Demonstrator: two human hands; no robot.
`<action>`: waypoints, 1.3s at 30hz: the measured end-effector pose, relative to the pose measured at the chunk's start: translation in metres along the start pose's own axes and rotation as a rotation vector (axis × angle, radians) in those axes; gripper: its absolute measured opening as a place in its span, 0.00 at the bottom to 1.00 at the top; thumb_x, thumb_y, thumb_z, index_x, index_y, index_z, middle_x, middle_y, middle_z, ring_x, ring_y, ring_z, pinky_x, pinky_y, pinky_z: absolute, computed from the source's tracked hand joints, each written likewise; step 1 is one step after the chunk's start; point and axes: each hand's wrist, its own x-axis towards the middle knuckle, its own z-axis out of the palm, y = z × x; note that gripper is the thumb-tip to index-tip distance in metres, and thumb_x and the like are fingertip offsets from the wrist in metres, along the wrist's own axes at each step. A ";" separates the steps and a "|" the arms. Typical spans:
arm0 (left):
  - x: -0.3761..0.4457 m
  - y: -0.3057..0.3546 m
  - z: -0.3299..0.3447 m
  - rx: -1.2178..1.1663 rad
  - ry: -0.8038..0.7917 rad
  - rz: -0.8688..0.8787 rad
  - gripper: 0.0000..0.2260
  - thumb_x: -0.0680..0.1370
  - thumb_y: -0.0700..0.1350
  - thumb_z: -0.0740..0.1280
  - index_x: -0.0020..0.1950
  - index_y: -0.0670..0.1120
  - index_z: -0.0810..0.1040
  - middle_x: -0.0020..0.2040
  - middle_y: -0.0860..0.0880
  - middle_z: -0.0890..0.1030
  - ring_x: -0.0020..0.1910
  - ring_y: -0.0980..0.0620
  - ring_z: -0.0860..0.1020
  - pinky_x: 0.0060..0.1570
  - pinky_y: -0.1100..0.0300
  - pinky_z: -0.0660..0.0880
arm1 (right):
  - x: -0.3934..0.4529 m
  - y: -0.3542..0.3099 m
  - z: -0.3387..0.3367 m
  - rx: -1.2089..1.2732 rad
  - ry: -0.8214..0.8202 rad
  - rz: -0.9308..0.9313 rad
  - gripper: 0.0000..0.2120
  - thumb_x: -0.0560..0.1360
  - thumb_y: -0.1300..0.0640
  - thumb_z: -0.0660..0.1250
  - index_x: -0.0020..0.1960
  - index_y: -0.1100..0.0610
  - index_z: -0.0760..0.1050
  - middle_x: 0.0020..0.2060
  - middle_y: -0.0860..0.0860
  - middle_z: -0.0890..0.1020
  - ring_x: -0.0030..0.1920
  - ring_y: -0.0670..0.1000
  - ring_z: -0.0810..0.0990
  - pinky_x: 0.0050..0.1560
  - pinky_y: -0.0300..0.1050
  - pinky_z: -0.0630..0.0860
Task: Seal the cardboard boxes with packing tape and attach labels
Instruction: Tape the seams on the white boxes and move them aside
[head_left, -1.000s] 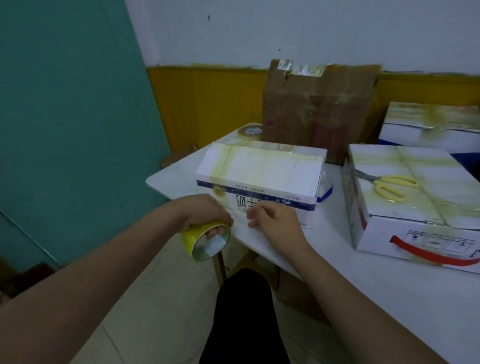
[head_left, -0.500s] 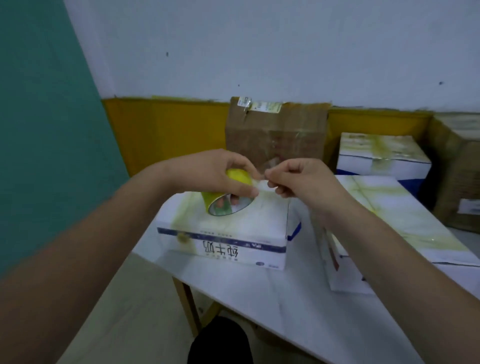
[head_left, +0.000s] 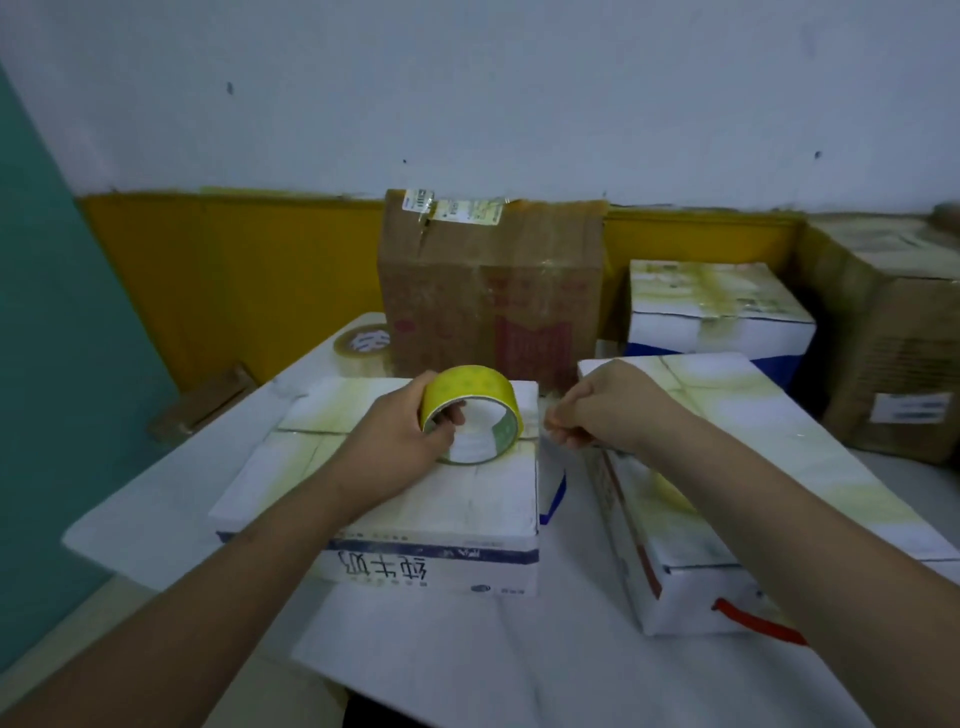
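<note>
A white milk carton box (head_left: 415, 499) with blue printing lies on the white table (head_left: 467, 649), its top streaked with yellowish tape. My left hand (head_left: 400, 426) grips a yellow roll of packing tape (head_left: 470, 410) and holds it down on the box's top near the far right corner. My right hand (head_left: 602, 410) hovers just past the box's right edge and pinches the free tape end, which is thin, clear and barely visible.
A second white box (head_left: 727, 467) with a red handle lies to the right, under my right forearm. A tall brown carton (head_left: 493, 291) with labels stands behind. Another tape roll (head_left: 363, 343), a white-blue box (head_left: 717, 312) and a brown carton (head_left: 893, 332) sit at the back.
Both hands came up from the table's front edge and then down onto the box's top. The roll now rests on the box, and my right hand has pulled away to the right with the tape end.
</note>
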 end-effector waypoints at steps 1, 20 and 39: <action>0.002 -0.001 -0.002 0.014 0.009 0.029 0.08 0.78 0.40 0.65 0.49 0.53 0.76 0.44 0.56 0.83 0.46 0.56 0.80 0.50 0.50 0.77 | -0.001 0.001 0.000 0.009 0.001 0.004 0.07 0.76 0.61 0.71 0.44 0.64 0.85 0.39 0.56 0.86 0.37 0.51 0.83 0.51 0.47 0.83; 0.009 -0.010 -0.002 0.215 0.223 0.284 0.11 0.76 0.37 0.61 0.57 0.46 0.73 0.48 0.48 0.77 0.46 0.48 0.75 0.41 0.51 0.70 | 0.000 -0.011 0.010 -0.401 -0.201 0.157 0.08 0.74 0.58 0.72 0.47 0.63 0.85 0.31 0.52 0.77 0.29 0.48 0.69 0.31 0.38 0.68; 0.007 -0.004 0.000 0.321 0.324 0.232 0.11 0.77 0.36 0.62 0.58 0.46 0.72 0.47 0.45 0.78 0.43 0.40 0.77 0.38 0.47 0.74 | -0.005 -0.014 0.019 -0.325 -0.114 0.257 0.10 0.78 0.60 0.69 0.38 0.61 0.80 0.22 0.50 0.79 0.24 0.45 0.72 0.31 0.35 0.71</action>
